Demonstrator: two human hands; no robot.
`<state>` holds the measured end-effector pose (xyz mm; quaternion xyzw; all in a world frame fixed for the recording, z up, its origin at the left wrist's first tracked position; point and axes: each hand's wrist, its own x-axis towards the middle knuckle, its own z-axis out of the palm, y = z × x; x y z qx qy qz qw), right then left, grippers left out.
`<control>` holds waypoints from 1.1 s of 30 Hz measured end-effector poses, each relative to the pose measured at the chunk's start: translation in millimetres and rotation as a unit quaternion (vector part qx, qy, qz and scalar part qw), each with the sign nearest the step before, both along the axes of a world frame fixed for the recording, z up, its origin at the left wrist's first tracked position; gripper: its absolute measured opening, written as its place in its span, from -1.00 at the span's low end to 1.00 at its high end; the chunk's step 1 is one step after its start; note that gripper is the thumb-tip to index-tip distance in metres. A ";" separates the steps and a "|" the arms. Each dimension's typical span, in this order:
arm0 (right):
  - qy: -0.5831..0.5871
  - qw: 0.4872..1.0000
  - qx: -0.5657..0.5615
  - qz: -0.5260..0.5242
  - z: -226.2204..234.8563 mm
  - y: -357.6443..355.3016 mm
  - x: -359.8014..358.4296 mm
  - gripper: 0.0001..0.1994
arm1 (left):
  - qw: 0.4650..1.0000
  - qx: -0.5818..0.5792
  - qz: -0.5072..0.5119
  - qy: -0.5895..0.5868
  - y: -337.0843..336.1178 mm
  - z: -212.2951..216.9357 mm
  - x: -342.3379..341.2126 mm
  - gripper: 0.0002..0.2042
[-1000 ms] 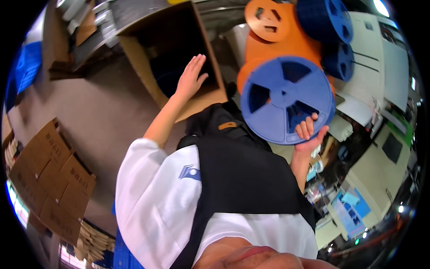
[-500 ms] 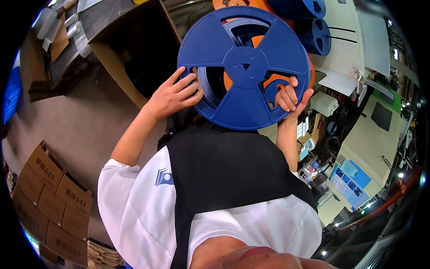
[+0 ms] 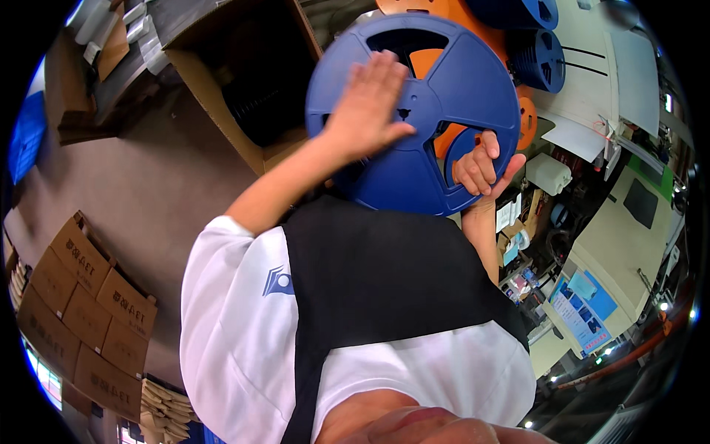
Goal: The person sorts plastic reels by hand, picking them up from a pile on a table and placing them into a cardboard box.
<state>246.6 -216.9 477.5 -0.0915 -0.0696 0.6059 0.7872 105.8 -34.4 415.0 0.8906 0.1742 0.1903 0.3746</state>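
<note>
A large blue plastic reel (image 3: 403, 181) is held up in front of my chest, its round face with cut-out windows turned toward the view. My right hand (image 3: 479, 166) grips its right edge, fingers curled through a window and thumb outside the rim. Across the upper left of the face lies my left hand (image 3: 370, 107), spread flat and slightly blurred, fingers pointing up toward the top window. It covers part of the reel near the centre hole. Whether the palm presses on the face or hovers just over it, I cannot tell.
An open cardboard box (image 3: 214, 111) with dark contents stands at upper left. Orange reels (image 3: 484, 37) and a blue reel stack (image 3: 538, 59) on rods lie beyond the held reel. Stacked cartons (image 3: 89, 318) stand lower left; a beige machine (image 3: 614, 244) is at right.
My left hand has let go of the reel's left window edge and moved right and up across its face, opening flat. My right hand keeps its grip; the reel has barely turned.
</note>
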 end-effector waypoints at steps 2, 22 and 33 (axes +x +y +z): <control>0.012 1.000 -0.017 -0.008 -4.3 -1.1 0.1 -0.56 | 0.987 -0.063 -0.126 -0.076 -36.1 1.4 11.8 -0.26; 0.012 0.997 -0.047 -0.062 -0.3 -12.3 -8.8 -0.60 | 0.987 0.070 -0.085 0.116 29.6 -64.1 -61.1 -0.34; 0.025 0.994 -0.096 -0.036 10.0 19.0 18.8 -0.36 | 0.967 0.135 -0.214 -0.014 30.5 -49.0 -103.3 -0.46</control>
